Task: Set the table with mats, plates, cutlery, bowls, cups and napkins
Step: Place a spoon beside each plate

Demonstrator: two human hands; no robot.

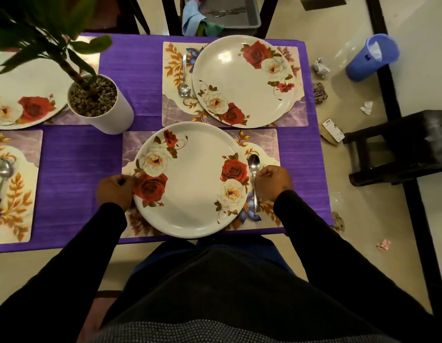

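Two hands (114,191) (273,181) hide the near mat's (267,144) side edges.

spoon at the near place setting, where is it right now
In the head view the spoon lies on the near placemat, just right of the near plate, bowl pointing away, with the right hand pinching its handle.

Cream floor (351,256), littered; dark chair (398,147) right.

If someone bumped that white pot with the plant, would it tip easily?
Probably fairly stable: the white pot looks filled with gravel, so likely heavy and low-weighted. Its tall, narrow shape and the leafy plant spreading above might still let a hard knock topple it. It may slide on the purple tablecloth.
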